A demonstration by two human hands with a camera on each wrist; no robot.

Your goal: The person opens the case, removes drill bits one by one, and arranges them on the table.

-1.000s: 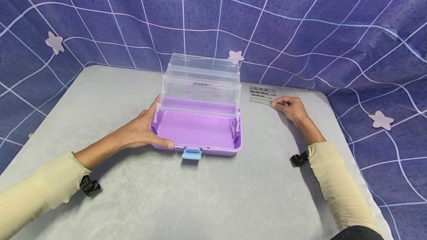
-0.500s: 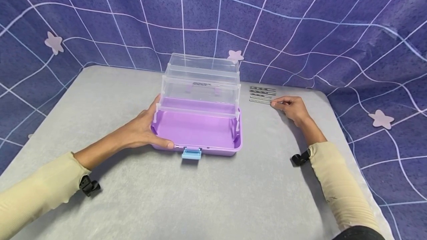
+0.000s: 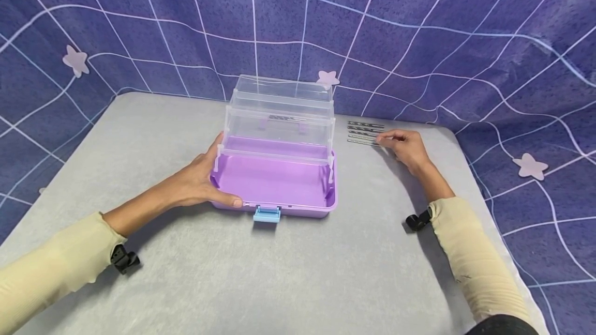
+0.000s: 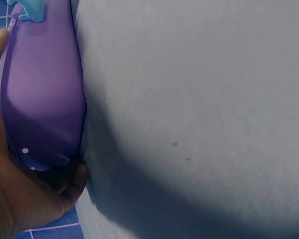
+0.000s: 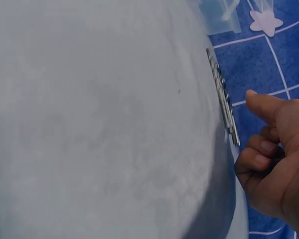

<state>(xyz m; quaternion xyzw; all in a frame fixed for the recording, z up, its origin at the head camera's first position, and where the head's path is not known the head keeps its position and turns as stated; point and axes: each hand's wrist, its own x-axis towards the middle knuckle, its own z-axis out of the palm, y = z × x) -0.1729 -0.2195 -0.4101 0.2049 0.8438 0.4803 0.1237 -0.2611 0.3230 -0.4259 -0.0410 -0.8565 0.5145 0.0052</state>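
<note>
A purple toolbox (image 3: pixel 274 180) with tiered clear trays (image 3: pixel 279 128) stands unfolded on the table. My left hand (image 3: pixel 200 182) grips its left end, with the thumb along the front rim; the left wrist view shows fingers (image 4: pixel 75 184) curled at the lower corner. Right of the box, several metal drill bits (image 3: pixel 366 128) lie side by side. At their right ends is my right hand (image 3: pixel 407 148), its fingertips close over them. In the right wrist view one digit points out and other fingers (image 5: pixel 256 154) are curled. No bit shows between them there.
A light blue latch (image 3: pixel 267 214) hangs open at the box front. More bits (image 3: pixel 287 118) show through the clear trays. The grey table (image 3: pixel 298 273) runs back to a purple-blue cloth (image 3: pixel 396 30) with grid lines and stars.
My right hand has shifted slightly farther back and left over the ends of the drill bits. My left hand and the toolbox have stayed in place.
</note>
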